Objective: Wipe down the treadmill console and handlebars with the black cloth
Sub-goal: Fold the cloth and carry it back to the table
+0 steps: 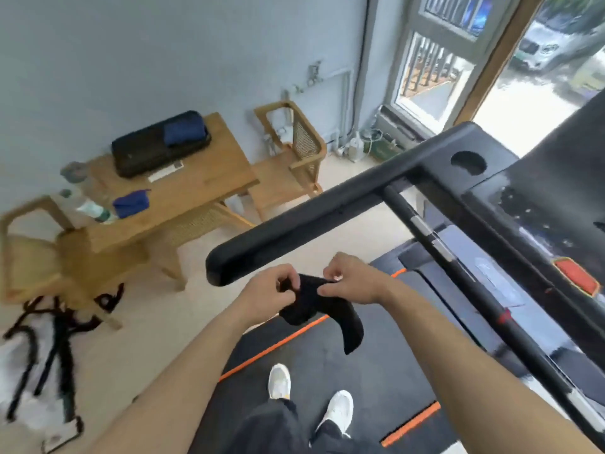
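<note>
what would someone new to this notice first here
Both hands, the left hand and right hand, pinch a black cloth at centre, its tail hanging down. Just above them runs the treadmill's thick black handlebar, leading up right to the console. At left stands a wooden table with a black bag.

L hand (271, 290) & R hand (350, 281) both pinch black cloth (322, 309) just below end of handlebar (311, 221); cloth tail hangs down; console (537, 204) at handlebar's far R end; wooden table (196, 198) w/ black case (157, 145) left of handlebar; white shoes (279, 380) on belt (360, 371) below handlebar
</note>
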A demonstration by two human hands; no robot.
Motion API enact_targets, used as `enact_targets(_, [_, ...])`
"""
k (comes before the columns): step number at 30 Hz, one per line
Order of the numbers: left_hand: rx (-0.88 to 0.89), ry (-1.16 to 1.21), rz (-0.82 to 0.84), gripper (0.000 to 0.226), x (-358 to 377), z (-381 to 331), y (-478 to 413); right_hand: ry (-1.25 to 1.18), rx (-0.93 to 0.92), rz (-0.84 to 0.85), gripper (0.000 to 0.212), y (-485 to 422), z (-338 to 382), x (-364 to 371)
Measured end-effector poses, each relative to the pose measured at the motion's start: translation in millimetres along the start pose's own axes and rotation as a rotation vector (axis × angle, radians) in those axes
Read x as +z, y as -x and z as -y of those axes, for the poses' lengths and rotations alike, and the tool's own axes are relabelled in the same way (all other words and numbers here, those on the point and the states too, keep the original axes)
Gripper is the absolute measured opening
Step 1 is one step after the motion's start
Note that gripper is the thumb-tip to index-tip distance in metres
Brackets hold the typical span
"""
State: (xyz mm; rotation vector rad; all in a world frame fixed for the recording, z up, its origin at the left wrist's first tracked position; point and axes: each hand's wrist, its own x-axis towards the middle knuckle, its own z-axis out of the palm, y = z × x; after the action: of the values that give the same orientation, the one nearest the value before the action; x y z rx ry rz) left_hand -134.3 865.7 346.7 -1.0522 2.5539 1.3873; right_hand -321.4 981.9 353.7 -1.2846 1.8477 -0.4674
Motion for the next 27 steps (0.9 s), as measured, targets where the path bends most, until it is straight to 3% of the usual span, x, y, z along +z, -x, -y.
enact_targets(4, [-0.181,-0.109,-0.162,0.032,-32,58,60,0.007,-0.147,-0.020,0.019,-24,63,34])
enact_targets(8, [-0.386,-0.201,-0.266,0.011,-57,123,124,0.094,-0.260,0.095,0.032,-46,131,83])
enact_targets(12, [-0.554,-0.223,-0.427,0.016,-75,191,199,0.331,-0.361,0.166,0.040,-73,199,153])
enact_targets(17, [-0.722,0.117,-0.698,0.008,-94,276,321,0.532,-0.400,0.226,0.039,-104,278,256])
enact_targets(21, [-0.831,0.399,-0.919,0.014,-108,331,410,0.491,-0.424,0.264,0.035,-122,333,342])
enact_targets(27, [-0.977,0.581,-1.120,0.044,-124,402,521,0.415,-0.421,0.390,0.034,-124,421,467])
